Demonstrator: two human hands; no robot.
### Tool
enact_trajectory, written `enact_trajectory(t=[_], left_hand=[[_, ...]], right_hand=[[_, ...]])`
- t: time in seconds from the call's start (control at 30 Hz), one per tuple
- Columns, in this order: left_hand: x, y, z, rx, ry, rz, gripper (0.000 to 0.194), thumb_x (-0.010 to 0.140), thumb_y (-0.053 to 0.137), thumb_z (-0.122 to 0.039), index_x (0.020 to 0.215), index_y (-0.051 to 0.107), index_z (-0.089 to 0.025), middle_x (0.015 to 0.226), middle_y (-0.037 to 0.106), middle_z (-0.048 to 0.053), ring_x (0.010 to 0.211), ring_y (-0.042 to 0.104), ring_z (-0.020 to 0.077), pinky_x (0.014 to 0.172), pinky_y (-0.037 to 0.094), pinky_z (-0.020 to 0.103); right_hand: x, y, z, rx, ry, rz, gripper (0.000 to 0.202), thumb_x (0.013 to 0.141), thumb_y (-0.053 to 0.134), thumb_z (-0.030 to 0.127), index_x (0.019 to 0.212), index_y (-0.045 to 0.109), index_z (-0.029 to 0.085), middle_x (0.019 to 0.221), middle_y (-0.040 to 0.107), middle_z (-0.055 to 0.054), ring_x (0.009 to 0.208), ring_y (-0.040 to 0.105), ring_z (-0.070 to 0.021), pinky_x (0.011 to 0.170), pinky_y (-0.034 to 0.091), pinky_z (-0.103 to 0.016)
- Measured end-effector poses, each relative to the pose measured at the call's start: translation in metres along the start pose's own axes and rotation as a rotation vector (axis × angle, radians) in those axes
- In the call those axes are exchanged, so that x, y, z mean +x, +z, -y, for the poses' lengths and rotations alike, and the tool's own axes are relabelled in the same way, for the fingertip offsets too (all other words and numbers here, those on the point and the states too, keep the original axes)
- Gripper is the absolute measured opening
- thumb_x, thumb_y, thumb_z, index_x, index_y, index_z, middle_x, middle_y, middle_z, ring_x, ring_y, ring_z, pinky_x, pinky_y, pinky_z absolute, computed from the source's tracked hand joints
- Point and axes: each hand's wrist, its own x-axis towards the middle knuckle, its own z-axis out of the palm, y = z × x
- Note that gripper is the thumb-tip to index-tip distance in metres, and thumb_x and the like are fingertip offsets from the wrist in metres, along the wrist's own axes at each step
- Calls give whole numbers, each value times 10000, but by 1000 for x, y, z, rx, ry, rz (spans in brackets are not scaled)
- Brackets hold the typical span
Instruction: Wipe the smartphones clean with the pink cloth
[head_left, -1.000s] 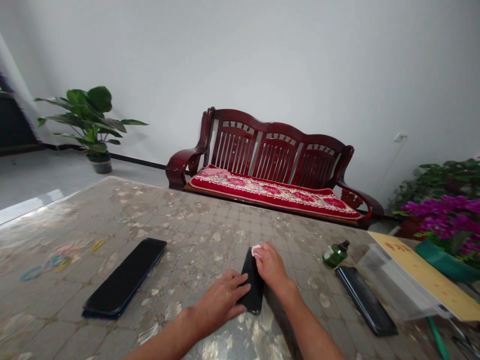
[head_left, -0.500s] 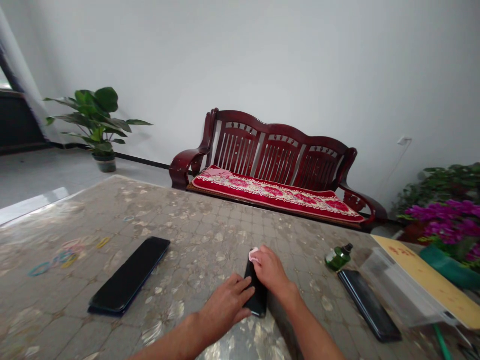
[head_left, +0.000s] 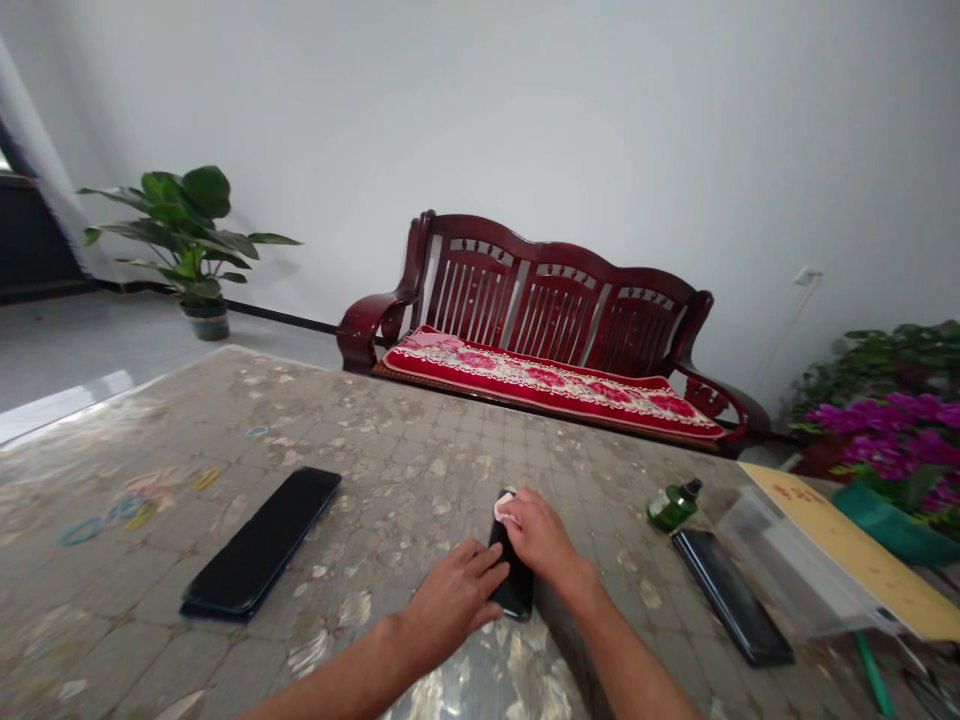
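A black smartphone (head_left: 517,585) lies flat on the patterned tablecloth, partly covered by both hands. My left hand (head_left: 459,590) holds it from its left side, fingers reaching over the screen and thumb by the near end. Pinched in the fingers of my right hand (head_left: 538,535) is a small pink cloth (head_left: 504,507), pressed against the far part of the screen. Most of the cloth is hidden by those fingers. To the left rests a larger black phone or tablet-like device (head_left: 262,545); on the right is another dark phone (head_left: 733,598).
A green spray bottle (head_left: 673,505) stands beside a clear plastic box (head_left: 799,570) with a yellow board on top. Colourful rubber bands (head_left: 131,508) lie at left. Purple flowers (head_left: 889,435) stand at right. Beyond the table (head_left: 390,440) is a wooden bench (head_left: 562,310).
The whole view has shifted slightly. My right hand has moved the pink cloth only a little on the screen. My left hand stays on the smartphone.
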Motion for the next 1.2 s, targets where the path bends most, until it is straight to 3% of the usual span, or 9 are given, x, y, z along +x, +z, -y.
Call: enact_trajectory(t=[0.23, 0.47, 0.67, 0.87, 1.07, 1.2], left_hand=[[1, 2, 1, 39, 3, -5, 465, 853, 760, -327, 1280, 628, -197, 1374, 606, 98, 1140, 596, 292, 1024, 486, 418], [1, 2, 1, 32, 10, -41, 464, 833, 780, -323, 1256, 639, -193, 1338, 633, 82, 1122, 601, 282, 1014, 497, 408], [1, 4, 1, 34, 9, -54, 479, 815, 798, -304, 1250, 645, -176, 1352, 623, 100, 1117, 602, 284, 1013, 500, 406], [1, 6, 2, 18, 13, -56, 456, 814, 796, -289, 1233, 650, -185, 1338, 632, 100, 1114, 607, 286, 1001, 507, 419], [1, 5, 4, 11, 18, -72, 451, 815, 793, -288, 1231, 649, -193, 1349, 626, 97, 1105, 613, 286, 992, 514, 420], [0, 6, 3, 21, 20, -80, 445, 817, 791, -296, 1227, 651, -196, 1343, 630, 95, 1099, 614, 285, 982, 521, 416]], right_hand=[[6, -3, -8, -38, 107, -15, 295, 903, 478, 119, 994, 741, 218, 969, 657, -62, 951, 599, -184, 846, 417, -245], [-11, -2, -7, 20, 20, 29, 282, 897, 479, 110, 972, 726, 224, 964, 646, -44, 928, 592, -167, 818, 417, -230], [-1, -6, -19, -51, 164, -34, 290, 941, 456, 139, 1021, 728, 201, 964, 650, -71, 952, 599, -190, 854, 419, -251], [-15, -7, -14, -6, 69, 14, 269, 912, 479, 116, 955, 725, 217, 940, 643, -46, 926, 593, -170, 817, 408, -227], [-4, -11, -22, -62, 176, -9, 293, 939, 455, 144, 1026, 725, 216, 973, 649, -64, 965, 597, -187, 859, 416, -249], [-11, -8, -20, -65, 153, -12, 286, 931, 453, 137, 996, 721, 213, 958, 645, -65, 948, 593, -191, 840, 417, -253]])
